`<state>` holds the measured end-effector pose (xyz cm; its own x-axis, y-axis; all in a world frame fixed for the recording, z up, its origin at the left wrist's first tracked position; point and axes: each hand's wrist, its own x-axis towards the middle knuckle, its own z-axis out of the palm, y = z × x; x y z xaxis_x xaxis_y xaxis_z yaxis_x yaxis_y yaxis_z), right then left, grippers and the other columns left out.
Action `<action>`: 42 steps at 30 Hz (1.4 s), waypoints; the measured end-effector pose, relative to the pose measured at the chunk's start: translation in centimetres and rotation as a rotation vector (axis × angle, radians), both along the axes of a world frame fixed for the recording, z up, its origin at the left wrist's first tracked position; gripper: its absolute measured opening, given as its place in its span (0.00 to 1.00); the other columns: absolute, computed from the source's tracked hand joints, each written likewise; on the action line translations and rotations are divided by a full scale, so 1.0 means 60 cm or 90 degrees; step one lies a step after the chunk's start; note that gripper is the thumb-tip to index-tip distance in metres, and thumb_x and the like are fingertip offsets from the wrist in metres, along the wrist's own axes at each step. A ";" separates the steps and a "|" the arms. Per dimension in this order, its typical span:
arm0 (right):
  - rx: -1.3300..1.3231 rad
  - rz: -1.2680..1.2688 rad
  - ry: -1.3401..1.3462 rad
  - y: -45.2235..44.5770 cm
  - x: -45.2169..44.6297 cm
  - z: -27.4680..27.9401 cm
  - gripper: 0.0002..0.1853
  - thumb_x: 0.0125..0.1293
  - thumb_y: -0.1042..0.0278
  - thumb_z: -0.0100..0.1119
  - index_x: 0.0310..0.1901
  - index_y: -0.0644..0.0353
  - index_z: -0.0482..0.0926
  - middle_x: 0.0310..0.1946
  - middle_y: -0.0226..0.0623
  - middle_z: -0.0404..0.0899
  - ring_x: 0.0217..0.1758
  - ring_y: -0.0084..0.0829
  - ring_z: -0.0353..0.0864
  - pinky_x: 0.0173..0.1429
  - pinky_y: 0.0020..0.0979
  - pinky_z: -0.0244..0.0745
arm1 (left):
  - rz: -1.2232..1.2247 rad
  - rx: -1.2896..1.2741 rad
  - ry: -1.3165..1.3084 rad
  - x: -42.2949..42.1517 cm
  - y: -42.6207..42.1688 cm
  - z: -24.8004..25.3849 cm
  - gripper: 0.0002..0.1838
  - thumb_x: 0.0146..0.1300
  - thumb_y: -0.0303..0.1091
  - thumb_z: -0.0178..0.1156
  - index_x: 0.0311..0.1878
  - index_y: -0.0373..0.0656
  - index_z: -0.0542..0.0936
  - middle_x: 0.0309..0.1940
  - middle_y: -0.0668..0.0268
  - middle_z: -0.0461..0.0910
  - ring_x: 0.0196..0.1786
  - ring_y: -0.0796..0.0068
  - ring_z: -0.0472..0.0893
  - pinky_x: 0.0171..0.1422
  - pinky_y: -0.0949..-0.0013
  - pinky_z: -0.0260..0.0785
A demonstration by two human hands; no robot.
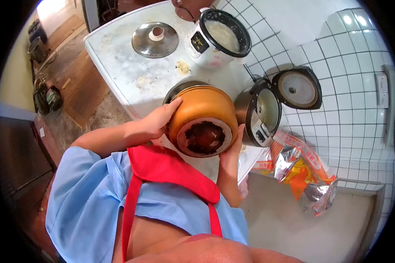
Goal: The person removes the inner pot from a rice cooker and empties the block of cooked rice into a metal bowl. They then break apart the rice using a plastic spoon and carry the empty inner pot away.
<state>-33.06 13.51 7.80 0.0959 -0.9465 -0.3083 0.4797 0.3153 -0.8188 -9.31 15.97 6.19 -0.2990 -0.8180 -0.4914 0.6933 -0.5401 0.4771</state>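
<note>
An orange pot (204, 105) is tilted so that its dark, worn base faces me and its mouth points away. My left hand (162, 117) grips its left side, with the thumb on the wall. On the lower right side, my right hand (233, 147) holds the pot, its fingers partly hidden. Behind the pot shows the rim of a metal vessel (174, 90); its contents are hidden. An open dark rice cooker (252, 116) stands just right of the pot, its lid (297, 89) swung back.
Beyond the pot, a white rice cooker (213, 39) holds pale food. A metal lid (155, 40) and a pale food clump (183, 67) lie on the white table (114, 52). Shiny orange and silver packaging (305, 168) lies at the right, near the tiled wall (338, 105).
</note>
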 end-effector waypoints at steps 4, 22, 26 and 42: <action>0.045 -0.028 0.007 -0.002 0.006 -0.001 0.32 0.71 0.41 0.34 0.64 0.61 0.62 0.61 0.41 0.67 0.62 0.36 0.67 0.66 0.38 0.62 | -0.130 -0.189 -0.213 0.025 -0.015 0.002 0.29 0.69 0.53 0.45 0.58 0.33 0.68 0.47 0.56 0.77 0.52 0.63 0.76 0.56 0.64 0.69; 0.174 0.004 0.134 -0.009 -0.023 -0.002 0.32 0.70 0.38 0.33 0.65 0.54 0.62 0.64 0.35 0.64 0.67 0.35 0.62 0.70 0.37 0.55 | -0.223 -0.431 -0.742 0.033 -0.053 -0.033 0.52 0.47 0.76 0.51 0.40 0.20 0.72 0.34 0.37 0.77 0.42 0.44 0.79 0.46 0.55 0.70; 0.140 0.067 0.090 -0.018 -0.040 -0.023 0.32 0.70 0.39 0.35 0.65 0.53 0.62 0.64 0.35 0.64 0.67 0.35 0.62 0.70 0.37 0.57 | -0.315 -0.379 -0.719 0.044 -0.056 0.001 0.47 0.55 0.73 0.46 0.47 0.25 0.70 0.38 0.43 0.75 0.45 0.52 0.77 0.49 0.57 0.68; 0.121 0.123 0.089 -0.016 -0.061 -0.012 0.35 0.69 0.36 0.33 0.68 0.53 0.57 0.67 0.36 0.59 0.69 0.38 0.59 0.71 0.40 0.54 | -0.271 -0.369 -0.673 0.031 -0.065 0.002 0.48 0.53 0.73 0.50 0.48 0.24 0.70 0.39 0.42 0.76 0.46 0.52 0.77 0.50 0.59 0.68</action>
